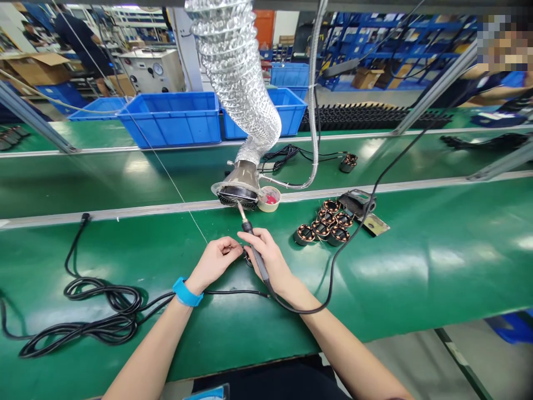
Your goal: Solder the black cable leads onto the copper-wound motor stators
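My right hand is wrapped round a soldering iron, its metal tip pointing up and away towards the fume extractor hood. My left hand, with a blue band at the wrist, is closed in a pinch. Its fingertips meet a small dark part with thin wires, which lies between both hands and is mostly hidden. A thin pale strand runs down from the upper left to my left hand. Under my wrists passes a black cable, its end lying near my right forearm.
Several copper-wound stators are grouped right of my hands, beside a metal stand. A round tub stands by the hood. Coiled black cable covers the left. The iron's cord loops over my right forearm. Blue bins stand behind.
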Tool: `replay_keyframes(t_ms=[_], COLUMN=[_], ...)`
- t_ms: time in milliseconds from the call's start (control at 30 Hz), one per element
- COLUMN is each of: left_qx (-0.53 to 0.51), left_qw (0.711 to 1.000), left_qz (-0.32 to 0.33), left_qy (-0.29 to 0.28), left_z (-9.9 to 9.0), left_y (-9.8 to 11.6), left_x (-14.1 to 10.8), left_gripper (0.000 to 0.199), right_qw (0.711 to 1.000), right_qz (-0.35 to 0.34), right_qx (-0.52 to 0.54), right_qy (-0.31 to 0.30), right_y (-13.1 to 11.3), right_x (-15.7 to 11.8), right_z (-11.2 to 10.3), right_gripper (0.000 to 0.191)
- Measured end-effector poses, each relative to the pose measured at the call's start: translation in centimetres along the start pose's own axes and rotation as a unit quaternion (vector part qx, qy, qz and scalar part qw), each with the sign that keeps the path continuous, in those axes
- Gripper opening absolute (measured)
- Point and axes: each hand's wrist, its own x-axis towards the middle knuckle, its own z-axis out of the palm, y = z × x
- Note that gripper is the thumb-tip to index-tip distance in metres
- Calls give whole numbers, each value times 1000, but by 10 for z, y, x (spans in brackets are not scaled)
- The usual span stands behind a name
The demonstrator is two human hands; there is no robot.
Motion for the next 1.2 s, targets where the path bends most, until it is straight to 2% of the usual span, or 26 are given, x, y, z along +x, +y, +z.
replay_keyframes(t_ms=[167,433,700,900,1100,1200], left_qx=[16,16,-10,-28,-138,-160], left_qw=[1000,1000,999,997,981,977], left_qz=[12,9,-5,-70,-130,-139], left_qy=[-9,-16,-31,-27,-41,-33], left_z=[0,-2,-2,-4,-1,1], left_y=[1,-1,2,8,-1,-4], left_x=[-4,-3,-4,-6,-5,-5], left_gripper=[24,26,29,31,34,32], right_qw=[1000,999,999,998,999,999], right_qz=[-1,-38,-36,-5,-11,-13], right_qx=[26,24,27,48,39,32], right_qy=[-17,18,26,36,31,29], right_y=[2,-3,-1,0,1,2], right_x=[5,6,5,0,-5,-7], right_z=[5,6,8,4,3,4], right_gripper=[58,46,42,39,37,36])
